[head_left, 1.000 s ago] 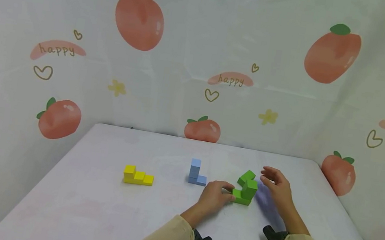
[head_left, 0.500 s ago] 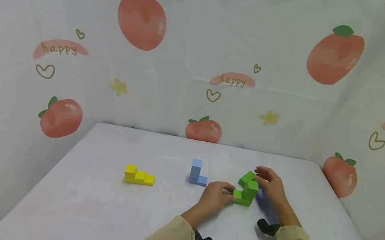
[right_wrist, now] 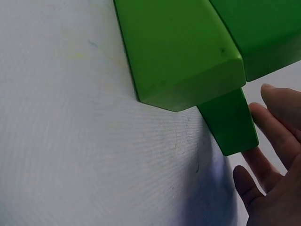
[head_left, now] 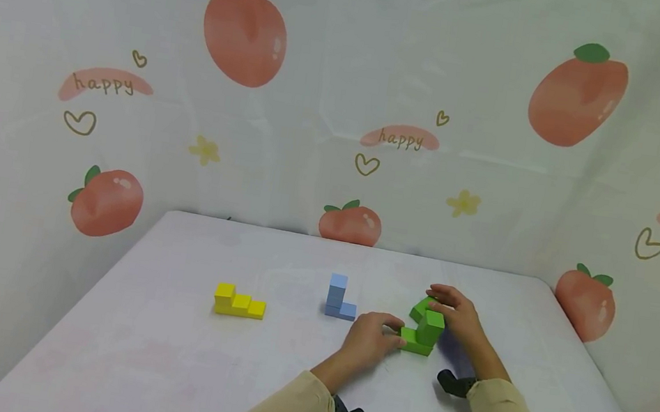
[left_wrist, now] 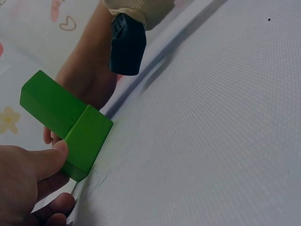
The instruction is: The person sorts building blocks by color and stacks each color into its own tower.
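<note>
On the right half of the table stands an L-shaped green stack, a flat green block (head_left: 412,345) with an upright green block (head_left: 430,328) on its right end. My left hand (head_left: 370,344) pinches the left end of the flat block; in the left wrist view the left thumb (left_wrist: 60,149) presses on it. Just behind the stack lies a loose green block (head_left: 420,309), set at an angle. My right hand (head_left: 458,318) is beside it with fingers loosely bent; in the right wrist view its fingertips (right_wrist: 254,109) are at the loose block's end, a firm grip not being visible.
Left of my left hand stands an L-shaped blue block stack (head_left: 335,297). Farther left is a yellow stepped block stack (head_left: 233,302). All stand on a white table (head_left: 157,351), with a printed curtain (head_left: 319,57) behind it.
My right hand has moved left, from beside the green blocks to the loose green block. My left hand keeps its pinch on the flat green block.
</note>
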